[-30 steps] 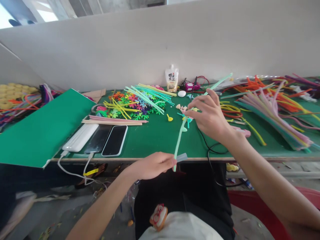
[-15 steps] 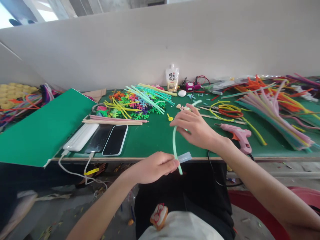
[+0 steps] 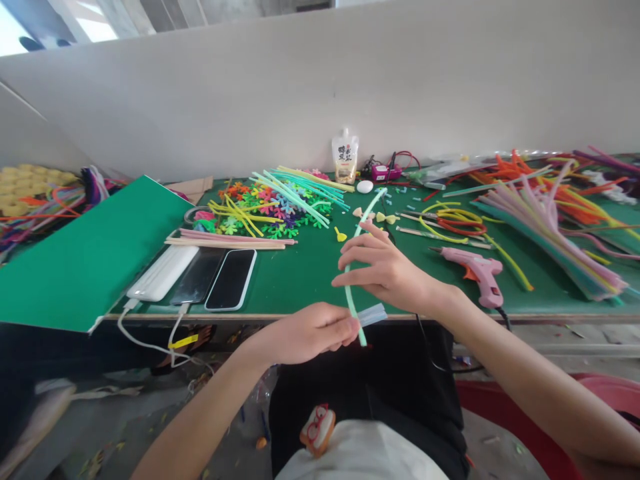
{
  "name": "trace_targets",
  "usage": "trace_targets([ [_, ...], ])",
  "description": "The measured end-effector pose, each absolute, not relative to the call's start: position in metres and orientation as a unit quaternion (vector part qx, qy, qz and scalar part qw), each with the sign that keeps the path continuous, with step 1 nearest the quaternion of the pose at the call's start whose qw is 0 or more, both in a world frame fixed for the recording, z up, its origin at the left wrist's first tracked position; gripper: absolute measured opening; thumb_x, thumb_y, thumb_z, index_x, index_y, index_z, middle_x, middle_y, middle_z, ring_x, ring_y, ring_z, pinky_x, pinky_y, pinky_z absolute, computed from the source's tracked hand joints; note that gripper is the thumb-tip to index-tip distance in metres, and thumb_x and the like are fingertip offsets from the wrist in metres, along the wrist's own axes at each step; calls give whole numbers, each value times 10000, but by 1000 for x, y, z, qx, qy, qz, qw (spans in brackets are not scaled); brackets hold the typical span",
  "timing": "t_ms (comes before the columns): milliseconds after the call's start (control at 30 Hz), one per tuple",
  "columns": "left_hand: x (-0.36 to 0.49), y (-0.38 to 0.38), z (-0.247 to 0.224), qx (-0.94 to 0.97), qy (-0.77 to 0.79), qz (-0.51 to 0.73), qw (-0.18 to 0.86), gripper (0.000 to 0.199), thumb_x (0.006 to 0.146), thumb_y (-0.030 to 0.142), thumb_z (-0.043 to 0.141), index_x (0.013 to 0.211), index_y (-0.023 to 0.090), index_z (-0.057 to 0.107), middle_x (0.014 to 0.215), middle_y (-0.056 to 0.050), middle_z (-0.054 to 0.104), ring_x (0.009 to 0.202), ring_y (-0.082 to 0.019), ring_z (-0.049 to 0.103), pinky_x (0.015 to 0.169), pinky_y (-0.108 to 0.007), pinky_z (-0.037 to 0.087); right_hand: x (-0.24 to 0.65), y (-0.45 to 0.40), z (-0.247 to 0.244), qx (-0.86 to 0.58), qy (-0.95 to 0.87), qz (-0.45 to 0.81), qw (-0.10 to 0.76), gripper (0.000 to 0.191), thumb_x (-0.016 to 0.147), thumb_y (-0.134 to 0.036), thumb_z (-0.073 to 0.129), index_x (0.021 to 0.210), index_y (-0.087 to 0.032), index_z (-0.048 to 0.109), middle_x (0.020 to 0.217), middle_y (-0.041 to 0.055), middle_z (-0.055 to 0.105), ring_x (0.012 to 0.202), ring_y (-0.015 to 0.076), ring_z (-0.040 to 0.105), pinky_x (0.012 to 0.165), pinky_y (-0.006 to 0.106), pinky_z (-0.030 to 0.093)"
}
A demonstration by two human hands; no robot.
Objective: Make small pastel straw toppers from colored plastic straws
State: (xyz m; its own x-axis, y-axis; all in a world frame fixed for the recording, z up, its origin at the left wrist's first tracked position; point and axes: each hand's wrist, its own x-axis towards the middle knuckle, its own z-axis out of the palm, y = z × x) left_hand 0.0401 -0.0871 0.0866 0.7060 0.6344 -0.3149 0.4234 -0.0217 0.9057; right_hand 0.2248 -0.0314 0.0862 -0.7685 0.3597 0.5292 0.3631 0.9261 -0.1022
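My left hand [image 3: 320, 333], at the table's front edge, is closed on the lower end of a light green pipe cleaner [image 3: 353, 308]. A translucent bluish strip [image 3: 373, 314], its kind unclear, sticks out to the right from the same grip. Higher up the stem is my right hand [image 3: 377, 263], its fingers somewhat apart and curved around the pipe cleaner; the thumb is mostly hidden. The stem curves gently upward, its tip beyond the right fingers. Small yellow bow-like pieces [image 3: 387, 218] and a yellow piece [image 3: 341, 235] lie on the table just beyond.
A pink glue gun [image 3: 475, 270] lies right of my hands, near scissors [image 3: 463, 225] and a pipe cleaner bundle [image 3: 555, 237]. Phones [image 3: 231, 280] and a white power bank [image 3: 163, 273] with cables are at left. Snowflake-shaped pieces [image 3: 280, 230] pile behind; a pouch [image 3: 345, 158] stands by the wall.
My right hand has shifted down and slightly left along the pipe cleaner. The stem is less bent and its tip now points up past the fingers. My left hand keeps its grip.
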Motion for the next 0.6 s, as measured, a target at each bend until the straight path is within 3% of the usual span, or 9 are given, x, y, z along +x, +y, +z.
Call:
trace_targets([
  [200, 42, -88, 85, 720, 385, 109, 567, 376, 888, 422, 324, 637, 155, 407, 563, 49, 368, 497, -51, 321, 461, -189, 263, 224, -31, 85, -202, -942, -13, 268, 373, 848, -51, 376, 877, -252, 689, 854, 26, 613, 956, 155, 497, 1021, 498, 220],
  [367, 40, -90, 85, 727, 438, 144, 508, 408, 886, 458, 312, 619, 157, 383, 547, 49, 367, 504, -59, 321, 470, -205, 245, 226, -29, 79, -213, -947, -21, 240, 440, 829, -11, 305, 996, -215, 658, 779, 33, 550, 796, 137, 499, 977, 466, 270],
  [467, 37, -90, 89, 732, 466, 184, 461, 420, 888, 463, 298, 606, 160, 365, 545, 51, 343, 498, -60, 297, 468, -213, 228, 225, -29, 72, -213, -954, -20, 212, 385, 848, -55, 320, 1025, -170, 641, 719, 42, 517, 701, 149, 449, 816, 372, 370],
  [600, 32, -83, 90, 737, 501, 229, 391, 385, 894, 433, 310, 630, 161, 376, 561, 52, 345, 513, -65, 301, 484, -212, 231, 223, -33, 63, -232, -952, 2, 201, 327, 860, -64, 331, 902, -130, 649, 686, 58, 513, 653, 157, 388, 621, 278, 333],
])
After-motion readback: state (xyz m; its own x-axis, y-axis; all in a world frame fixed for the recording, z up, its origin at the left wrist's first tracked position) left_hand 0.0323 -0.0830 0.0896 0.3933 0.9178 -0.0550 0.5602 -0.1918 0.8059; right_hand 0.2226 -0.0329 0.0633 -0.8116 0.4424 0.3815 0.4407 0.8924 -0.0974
